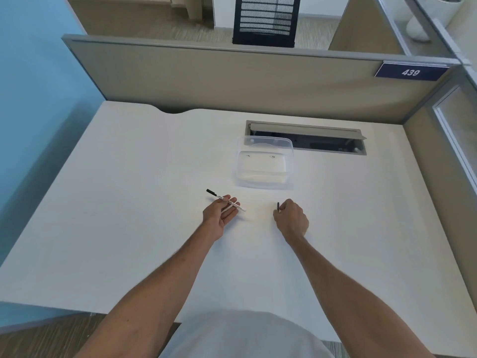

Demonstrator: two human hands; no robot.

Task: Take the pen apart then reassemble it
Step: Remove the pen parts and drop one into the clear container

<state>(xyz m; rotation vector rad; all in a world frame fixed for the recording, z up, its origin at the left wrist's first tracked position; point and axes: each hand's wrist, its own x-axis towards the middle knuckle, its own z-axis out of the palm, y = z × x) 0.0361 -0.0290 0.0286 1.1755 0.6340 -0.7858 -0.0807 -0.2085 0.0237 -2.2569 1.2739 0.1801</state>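
Clear plastic tub [264,161] stands empty beyond both hands.

A clear plastic container [264,162] is sitting on a white desk [129,202], just in front of an open cable tray [309,140]. Behind the container, a partition is bearing a "439" nameplate [410,72].

Place: office cubicle.
Evidence: grey partition [232,81] behind white desk [154,189]; number plate "439" [411,71] on the partition.

White pen [227,200], black cap [278,206] off
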